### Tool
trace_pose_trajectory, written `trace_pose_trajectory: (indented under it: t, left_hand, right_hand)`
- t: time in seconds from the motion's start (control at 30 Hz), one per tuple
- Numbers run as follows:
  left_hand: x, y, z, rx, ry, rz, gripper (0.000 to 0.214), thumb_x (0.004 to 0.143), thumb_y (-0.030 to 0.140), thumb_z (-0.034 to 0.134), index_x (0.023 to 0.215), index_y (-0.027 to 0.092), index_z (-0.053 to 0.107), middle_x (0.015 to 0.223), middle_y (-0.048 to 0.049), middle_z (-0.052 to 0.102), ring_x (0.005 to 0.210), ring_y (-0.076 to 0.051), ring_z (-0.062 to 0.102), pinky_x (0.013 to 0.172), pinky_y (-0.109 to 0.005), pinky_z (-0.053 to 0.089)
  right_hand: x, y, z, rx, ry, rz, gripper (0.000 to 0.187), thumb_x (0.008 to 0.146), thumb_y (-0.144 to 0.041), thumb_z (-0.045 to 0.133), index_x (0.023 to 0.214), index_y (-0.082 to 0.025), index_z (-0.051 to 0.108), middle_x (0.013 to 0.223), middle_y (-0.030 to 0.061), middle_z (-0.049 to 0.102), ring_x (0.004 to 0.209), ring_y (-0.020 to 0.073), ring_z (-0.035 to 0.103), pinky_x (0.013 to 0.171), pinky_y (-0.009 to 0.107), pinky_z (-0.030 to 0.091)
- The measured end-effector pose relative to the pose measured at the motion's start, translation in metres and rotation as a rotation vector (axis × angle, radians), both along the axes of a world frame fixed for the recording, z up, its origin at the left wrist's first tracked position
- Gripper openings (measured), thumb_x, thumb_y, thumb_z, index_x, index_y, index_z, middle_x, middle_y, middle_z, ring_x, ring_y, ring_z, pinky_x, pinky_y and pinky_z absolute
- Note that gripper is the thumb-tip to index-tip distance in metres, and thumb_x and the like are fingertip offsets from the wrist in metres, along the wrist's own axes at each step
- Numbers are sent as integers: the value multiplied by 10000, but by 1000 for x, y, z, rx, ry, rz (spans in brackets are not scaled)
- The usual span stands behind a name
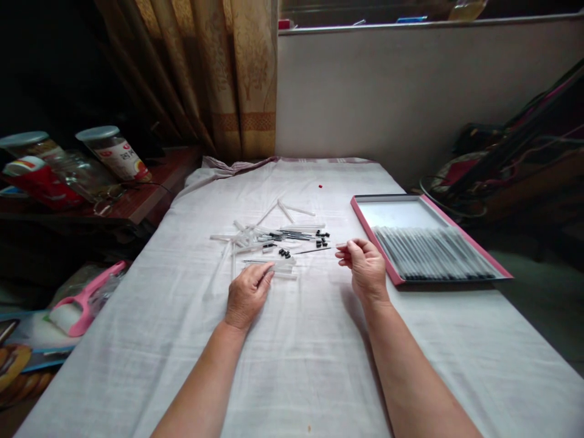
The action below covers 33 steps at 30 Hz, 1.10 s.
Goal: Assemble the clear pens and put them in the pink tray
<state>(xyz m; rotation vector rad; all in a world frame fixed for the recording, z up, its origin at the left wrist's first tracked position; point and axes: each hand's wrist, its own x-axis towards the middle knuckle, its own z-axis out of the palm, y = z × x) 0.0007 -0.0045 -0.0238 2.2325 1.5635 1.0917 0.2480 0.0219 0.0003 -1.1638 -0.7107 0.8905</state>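
Note:
My left hand (249, 292) is closed at the near edge of a loose pile. A clear pen barrel (286, 277) sticks out beside its thumb, seemingly gripped; the fingertips are partly hidden. My right hand (366, 267) pinches the pale end of a thin pen refill (314, 250), whose dark length points left toward the pile. Between and beyond the hands lie black ink refills (298, 235), several clear barrels (244, 234) and small black plugs (283, 253). More black caps (322, 233) rest at the pile's right side.
To the right stands a pink-edged box (396, 275) with a row of clear pens (433, 252) inside. A tiny red piece (320, 187) lies far back on the white cloth (292, 365). Jars (114, 155) stand on a side table, above pink-handled scissors (86, 304) at left.

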Motion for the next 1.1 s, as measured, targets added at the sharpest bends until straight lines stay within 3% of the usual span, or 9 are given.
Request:
trace_pose_trajectory:
  t: [0.4, 0.7, 0.87, 1.1]
  left_hand:
    - [1, 0, 3, -11, 14, -17, 230, 921, 270, 519, 1083, 223, 676, 979, -48, 725, 917, -175, 670, 823, -282, 520]
    - [1, -1, 4, 5, 34, -21, 230, 920, 264, 518, 1082, 224, 676, 971, -45, 724, 908, -175, 671, 819, -277, 521]
    - [2, -2, 3, 38, 99, -48, 244, 929, 282, 507, 1098, 212, 669, 989, -57, 725, 909, -187, 672, 818, -295, 526]
    - [10, -5, 3, 25, 146, -74, 256, 945, 304, 481, 1108, 220, 659, 988, -56, 734, 903, -184, 681, 821, -294, 532]
  right_hand:
    - [0, -2, 2, 3, -79, 58, 255, 705, -403, 678, 753, -178, 567, 658, 6, 682, 518, 116, 623, 427, 199, 473]
    - [7, -2, 7, 14, -57, 7, 258, 676, -389, 695, 750, -176, 568, 656, 1, 682, 502, 104, 607, 419, 189, 460]
    - [-4, -5, 6, 6, -125, 99, 273, 694, -421, 691, 744, -178, 577, 663, 10, 687, 513, 116, 615, 434, 206, 468]
    - [-43, -14, -10, 31, -381, 327, 238, 765, -417, 634, 777, -188, 698, 715, 35, 708, 621, 164, 660, 526, 261, 524]
